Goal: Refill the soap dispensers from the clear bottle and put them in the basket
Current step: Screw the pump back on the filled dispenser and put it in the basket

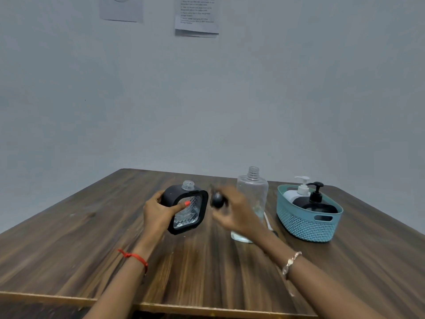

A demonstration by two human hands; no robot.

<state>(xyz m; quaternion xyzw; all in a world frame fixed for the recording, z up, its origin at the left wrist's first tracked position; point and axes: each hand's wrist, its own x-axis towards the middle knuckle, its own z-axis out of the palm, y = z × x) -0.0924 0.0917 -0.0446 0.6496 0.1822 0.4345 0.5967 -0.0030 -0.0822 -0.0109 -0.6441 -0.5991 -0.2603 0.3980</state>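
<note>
The left hand (158, 212) is wrapped around the side of a black-framed soap dispenser (187, 208), thumb laid across its clear faceted front and fingers curled behind the dark body. The dispenser stands slightly tilted on the tabletop (69, 249), its threaded neck open at the top with no pump on it. A red thread is tied around the left wrist.

The right hand (232, 211) is just to the right of the dispenser, blurred, with its fingers closed around a small dark rounded object (217, 200) that looks like a pump head; the blur makes it hard to tell more. That object hangs close beside the dispenser's right edge, apart from the neck and lower than it. A beaded bracelet sits on the right wrist.

Right behind the right hand stands the clear bottle (253, 192), upright, uncapped, with only a little liquid showing near its base. A thin pale tube lies on the tabletop next to the bottle's foot.

Further right, well apart from both hands, is the teal woven basket (308, 224). Inside it stand two dispensers with pumps fitted: a white-pumped one (301, 188) at the back and a black-pumped one (318, 199) in front.
</note>
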